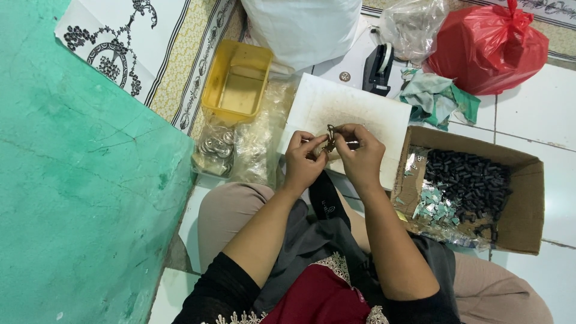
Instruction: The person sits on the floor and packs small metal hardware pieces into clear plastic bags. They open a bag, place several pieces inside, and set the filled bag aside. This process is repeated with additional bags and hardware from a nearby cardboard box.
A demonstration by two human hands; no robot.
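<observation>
Over the white board (336,102), the left hand (302,161) and right hand (360,157) meet, both pinching a small metal piece (330,140). Many black parts (468,183) lie in the box (528,204); finished ones can't be told apart.

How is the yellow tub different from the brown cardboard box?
The yellow tub is plastic and bright; the cardboard box is brown with flaps open. The yellow tub looks nearly bare inside, while the cardboard box holds heaps of small black pieces and pale shiny bits. The yellow tub looks smaller than the cardboard box. Both are open-topped and sit on the floor.
</observation>
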